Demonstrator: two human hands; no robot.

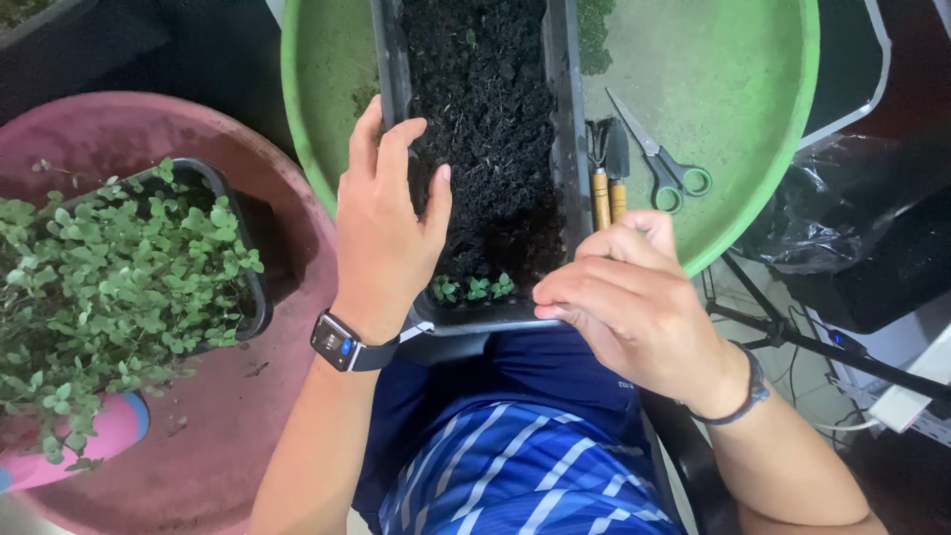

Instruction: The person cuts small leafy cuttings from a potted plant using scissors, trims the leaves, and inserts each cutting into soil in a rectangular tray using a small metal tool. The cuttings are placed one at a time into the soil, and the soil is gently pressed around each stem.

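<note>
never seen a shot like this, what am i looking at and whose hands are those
This is one picture from a camera worn on a person's head, looking down at their own two bare hands. The left hand, with a smartwatch on the wrist, rests on the soil of a long dark planter with a few seedlings at its near end. The right hand sits curled at the planter's near right corner; I cannot tell if it holds anything. The planter lies across a green basin that also holds scissors and two small wooden-handled tools. To the left, a pink basin holds a tray of leafy sprouts.
</note>
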